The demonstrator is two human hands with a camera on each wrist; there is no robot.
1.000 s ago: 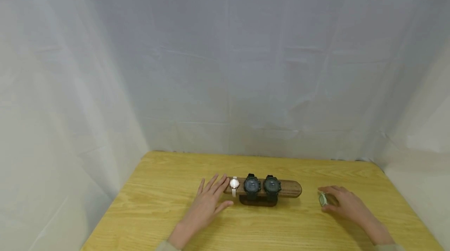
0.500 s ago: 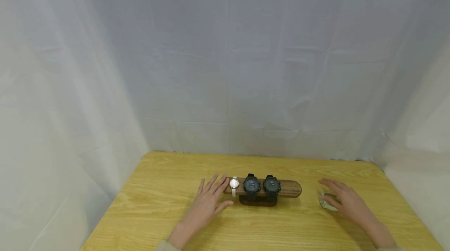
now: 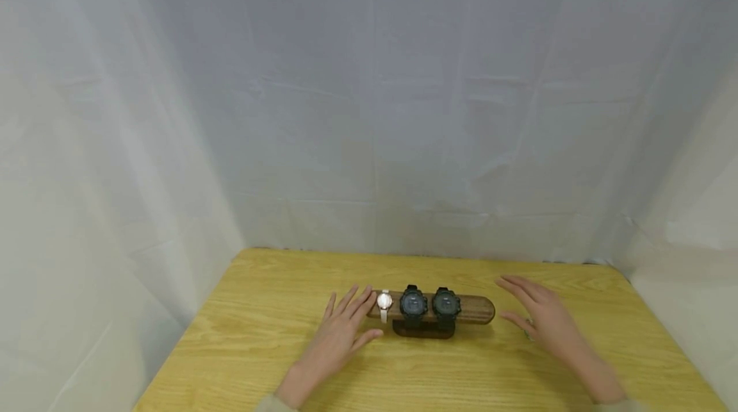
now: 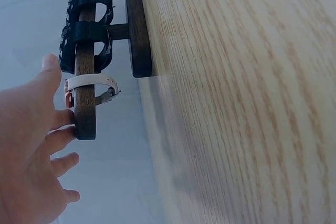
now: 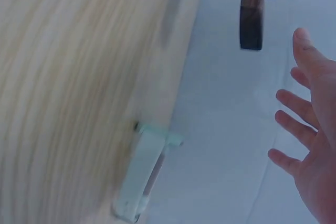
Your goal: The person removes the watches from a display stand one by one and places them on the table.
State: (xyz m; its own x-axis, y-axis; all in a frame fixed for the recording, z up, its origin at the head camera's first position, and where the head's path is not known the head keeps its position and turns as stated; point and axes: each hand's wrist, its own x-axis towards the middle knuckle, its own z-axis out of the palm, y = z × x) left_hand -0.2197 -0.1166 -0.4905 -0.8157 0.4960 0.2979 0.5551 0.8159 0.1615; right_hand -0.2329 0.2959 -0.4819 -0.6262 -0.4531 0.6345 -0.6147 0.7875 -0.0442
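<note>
A dark wooden watch stand (image 3: 477, 310) stands on the table and carries a small white-strapped watch (image 3: 384, 301) at its left end. Beside that sit two black digital watches, one nearer the middle (image 3: 413, 303), the other to its right (image 3: 446, 303). My left hand (image 3: 340, 336) rests its extended fingertips against the bar's left end, as the left wrist view confirms. Past the bar's right end hovers my right hand (image 3: 550, 324), fingers spread and holding nothing. A pale green watch (image 5: 142, 169) lies on the table below it, mostly hidden by that hand in the head view.
The yellow wood-grain table (image 3: 277, 296) has its back edge just behind the stand. Pale curtains (image 3: 369, 143) hang behind it and on both sides. A bare stretch of bar lies right of the black watches.
My right hand has let go of the pale green watch, leaving it on the table, and has moved left towards the stand with its fingers spread. My left hand has stayed still.
</note>
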